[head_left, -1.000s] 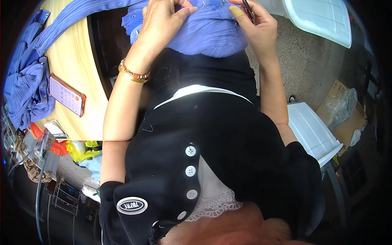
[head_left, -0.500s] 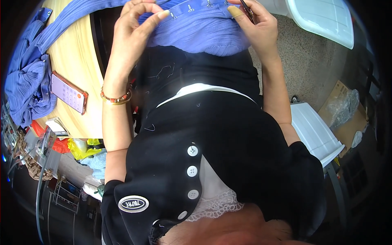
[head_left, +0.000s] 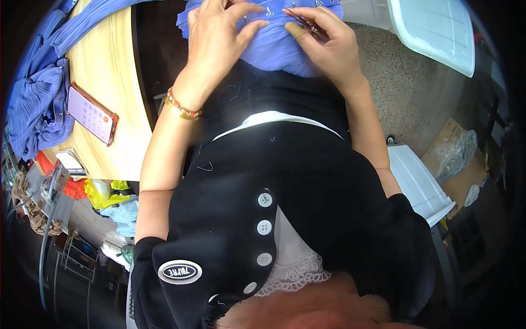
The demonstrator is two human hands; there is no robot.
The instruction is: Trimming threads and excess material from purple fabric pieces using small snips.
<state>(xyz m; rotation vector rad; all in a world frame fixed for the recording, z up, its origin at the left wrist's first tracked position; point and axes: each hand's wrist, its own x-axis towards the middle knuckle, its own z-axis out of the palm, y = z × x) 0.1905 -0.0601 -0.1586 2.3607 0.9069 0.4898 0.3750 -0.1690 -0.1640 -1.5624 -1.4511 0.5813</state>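
Observation:
A blue-violet ribbed garment (head_left: 274,49) lies over my lap, with a row of small white metal hooks (head_left: 269,11) along its upper band. My right hand (head_left: 329,46) is closed around a small dark pointed tool that looks like thread snips (head_left: 302,21), its tip over the band beside a hook. A tan cover wraps the right thumb. Over the garment's left part, my left hand (head_left: 222,35) has thumb and forefinger apart near the same hook, and nothing shows between them. Its other fingers are partly cut off by the top edge.
At left, a wooden table (head_left: 112,66) carries more blue-violet garments (head_left: 38,104) and a phone (head_left: 92,114). Coloured bags (head_left: 101,194) lie below it. At right are a white plastic stool (head_left: 433,33), a pale bin (head_left: 419,183) and cardboard with clear plastic wrap (head_left: 457,153).
My left hand has moved right along the band, nearer the right hand, and its thumb and forefinger have come off the cloth. The right hand has shifted slightly left and down, bringing the tool's tip lower.

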